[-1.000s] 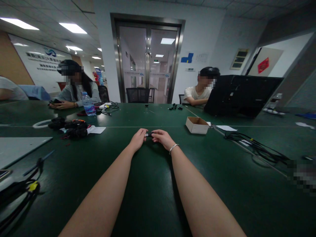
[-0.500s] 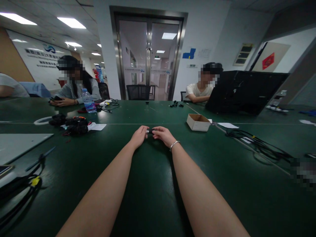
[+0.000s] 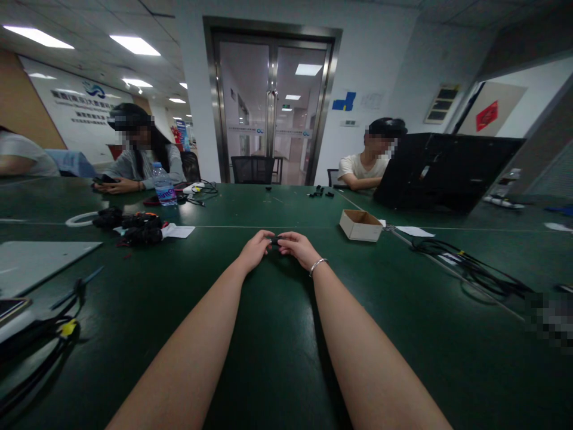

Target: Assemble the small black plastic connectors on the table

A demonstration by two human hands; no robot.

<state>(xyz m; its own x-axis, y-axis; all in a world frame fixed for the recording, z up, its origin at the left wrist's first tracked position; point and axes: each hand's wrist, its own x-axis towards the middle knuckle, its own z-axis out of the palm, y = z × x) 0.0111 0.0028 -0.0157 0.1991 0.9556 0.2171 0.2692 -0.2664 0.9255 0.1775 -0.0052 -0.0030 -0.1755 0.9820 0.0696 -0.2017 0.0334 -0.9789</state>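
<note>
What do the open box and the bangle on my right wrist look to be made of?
Open box: probably cardboard, matte; pale outside, brown inside, with thin, straight walls.
Bangle: likely metal, polished, going by its silvery shine; plated plastic can't be ruled out.

Tabletop (image 3: pixel 277 334): passage open between the forearms and from the hands toward the far edge, up to scattered black pieces (image 3: pixel 319 192). Right side obstructed by open box (image 3: pixel 360 226), then coiled cables (image 3: pixel 474 267). Left side obstructed by black bundle (image 3: pixel 141 228); bottle (image 3: pixel 164 185) stands beyond it.
</note>
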